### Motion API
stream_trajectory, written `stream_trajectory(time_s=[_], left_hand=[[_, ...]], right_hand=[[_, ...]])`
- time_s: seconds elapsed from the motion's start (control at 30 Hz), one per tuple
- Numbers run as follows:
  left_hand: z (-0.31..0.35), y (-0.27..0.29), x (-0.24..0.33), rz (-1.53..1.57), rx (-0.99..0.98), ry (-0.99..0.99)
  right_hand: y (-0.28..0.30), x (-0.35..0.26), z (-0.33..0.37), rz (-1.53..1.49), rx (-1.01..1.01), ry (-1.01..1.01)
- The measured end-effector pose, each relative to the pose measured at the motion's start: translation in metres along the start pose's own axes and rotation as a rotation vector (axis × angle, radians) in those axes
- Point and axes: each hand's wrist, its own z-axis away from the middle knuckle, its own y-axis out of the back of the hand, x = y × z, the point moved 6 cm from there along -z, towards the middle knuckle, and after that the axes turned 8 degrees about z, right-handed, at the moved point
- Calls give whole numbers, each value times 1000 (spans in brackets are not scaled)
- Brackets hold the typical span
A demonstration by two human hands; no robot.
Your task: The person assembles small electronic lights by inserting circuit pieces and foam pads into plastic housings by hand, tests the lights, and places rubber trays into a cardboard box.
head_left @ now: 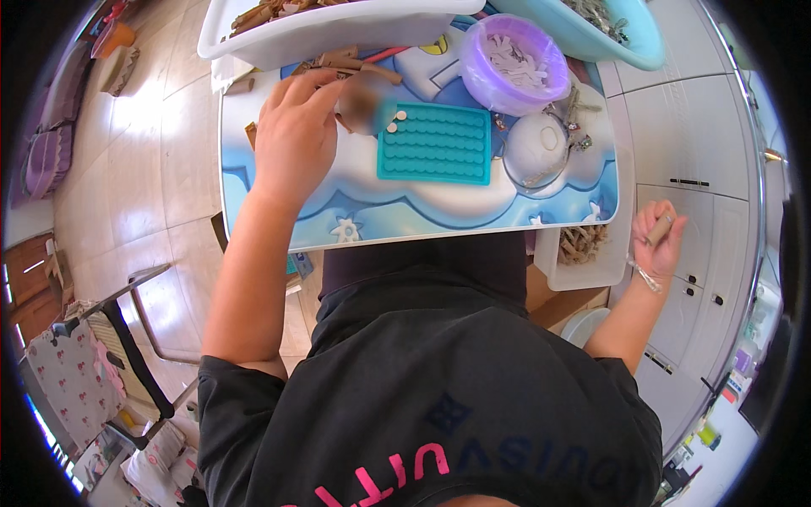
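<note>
Tube [660, 229], short and tan, sits in the right hand [664, 247] in my head view, out past the counter's right edge and near the white tub [583, 280] of similar pieces. The right fingers are curled round it, gripping it. The left hand [296, 118] reaches over the counter [372, 221], its fingers at a few brown rolls [342, 57] in front of the white bin [338, 34]; a blurred patch beside them hides the tips, so I cannot tell whether they pinch anything. Just right of that patch lies the teal mould [439, 166], two pale discs [391, 128] at its upper left corner, with the purple bowl [507, 91] beyond.

I judge the tube light and fairly stiff, dry rather than slippery, though a hard squeeze could dent it or split its wall. I would take it round the middle, thumb against fingers, pressing lightly and leaving both ends free.
</note>
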Motion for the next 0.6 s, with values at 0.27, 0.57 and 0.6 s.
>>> stream_trajectory(time_s=[0.27,0.57,0.6], left_hand=[[17,2,-33,-176,-184,269],[11,-5,-50,104,-301,594],[11,-5,-49,103,-303,592]], right_hand=[[156,48,57,529,707,-351],[199,115,79,515,895,-530],[196,117,81,526,936,-534]])
